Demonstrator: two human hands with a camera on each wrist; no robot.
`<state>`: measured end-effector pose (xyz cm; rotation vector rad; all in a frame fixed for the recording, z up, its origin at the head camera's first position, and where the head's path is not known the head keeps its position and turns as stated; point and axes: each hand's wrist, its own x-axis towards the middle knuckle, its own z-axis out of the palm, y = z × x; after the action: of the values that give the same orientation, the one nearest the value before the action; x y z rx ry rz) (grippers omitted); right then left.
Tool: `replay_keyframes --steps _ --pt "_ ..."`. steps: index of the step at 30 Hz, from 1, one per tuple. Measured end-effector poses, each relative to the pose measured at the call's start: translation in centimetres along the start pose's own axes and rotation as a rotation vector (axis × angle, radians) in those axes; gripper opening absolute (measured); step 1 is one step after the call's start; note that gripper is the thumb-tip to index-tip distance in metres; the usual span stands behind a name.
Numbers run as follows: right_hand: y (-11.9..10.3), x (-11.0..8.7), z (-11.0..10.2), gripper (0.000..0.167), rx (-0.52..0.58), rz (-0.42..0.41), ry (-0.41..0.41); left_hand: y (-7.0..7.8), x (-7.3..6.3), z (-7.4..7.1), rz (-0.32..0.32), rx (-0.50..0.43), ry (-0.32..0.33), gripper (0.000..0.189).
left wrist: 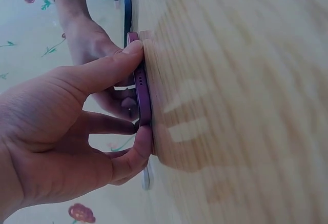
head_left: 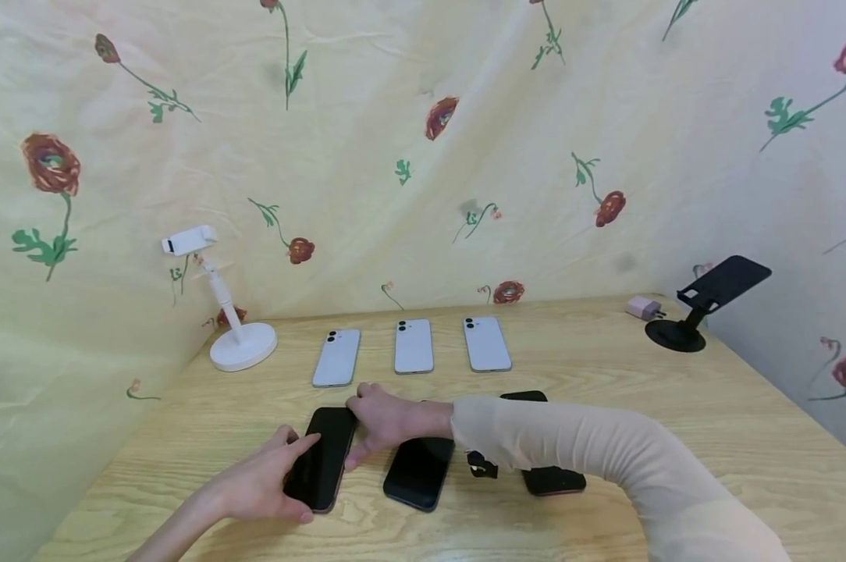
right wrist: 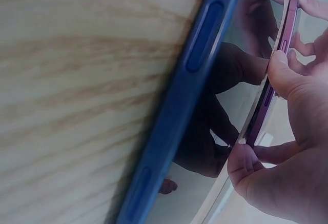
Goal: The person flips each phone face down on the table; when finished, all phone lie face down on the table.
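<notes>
The placing of phones in two rows looks mostly done, judging by how they lie; at the back of the wooden surface, a left white phone, a middle white phone and a right white phone rest back up, apart from one another, and seem to be finished with. In the front row, a blue-edged phone and a dark phone, partly hidden by the sleeve, lie screen up, with neither hand gripping them; what is left seems to centre on the purple-edged phone, which lies screen up at the row's left end. The left hand grips its near left part between thumb and fingers; the right hand pinches its right side and far end, so that phone is not yet released. The white stand and black stand show no phone on them; whether either has a part to play, I cannot tell.
</notes>
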<state>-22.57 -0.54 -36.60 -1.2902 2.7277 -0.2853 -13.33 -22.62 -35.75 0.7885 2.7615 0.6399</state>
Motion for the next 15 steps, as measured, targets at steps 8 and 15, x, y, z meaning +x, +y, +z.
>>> replay_keyframes --steps 8,15 --pt "-0.06 0.14 0.27 0.070 -0.057 -0.021 -0.001 -0.09 -0.01 0.05 0.010 -0.006 0.006 0.097" --pt "0.05 0.24 0.37 0.073 -0.103 -0.043 -0.005 -0.24 0.12 0.09 0.016 -0.023 0.004 0.097"
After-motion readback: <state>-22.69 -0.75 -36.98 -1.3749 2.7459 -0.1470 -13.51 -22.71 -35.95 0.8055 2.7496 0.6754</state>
